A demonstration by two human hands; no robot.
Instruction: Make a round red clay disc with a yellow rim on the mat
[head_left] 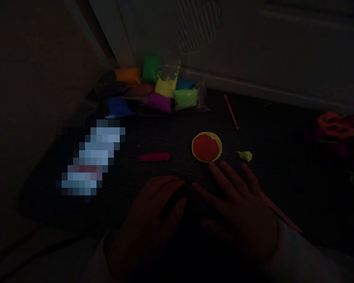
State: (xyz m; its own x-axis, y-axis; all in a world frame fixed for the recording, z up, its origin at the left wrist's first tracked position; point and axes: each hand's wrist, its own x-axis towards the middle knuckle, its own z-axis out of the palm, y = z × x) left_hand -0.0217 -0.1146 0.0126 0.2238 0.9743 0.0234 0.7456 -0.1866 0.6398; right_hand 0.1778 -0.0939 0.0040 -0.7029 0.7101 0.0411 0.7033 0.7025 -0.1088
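Standing here in the gloom, I see a dark counter [177,122] filling most of the space before the person. Over its near part are the two hands: the right hand [238,204] open with fingers spread, the left hand [153,212] loosely curved, thumb apart from the fingers, nothing visible in its grasp. Coloured packets [159,103] lie heaped at the back, and a pale, blurred-out panel [93,157] sits at left. A reddish jumble [332,125] lies far right.

Then the red disc in a yellow rim [205,147]: just beyond the right fingertips, ahead and to the right of the left hand. It's too dark to say whether a fingertip touches that rim. I'd judge this a shaping step, with the rim already around the red; the next move calls for light pressure, since the edge looks thin.

Smaller still, a pink flat stick [283,215] shows beside the right wrist, a pink roll [155,157] lies ahead of the left hand, a slim red tool [231,112] lies beyond the disc, and a little yellow lump [246,156] rests right of it.
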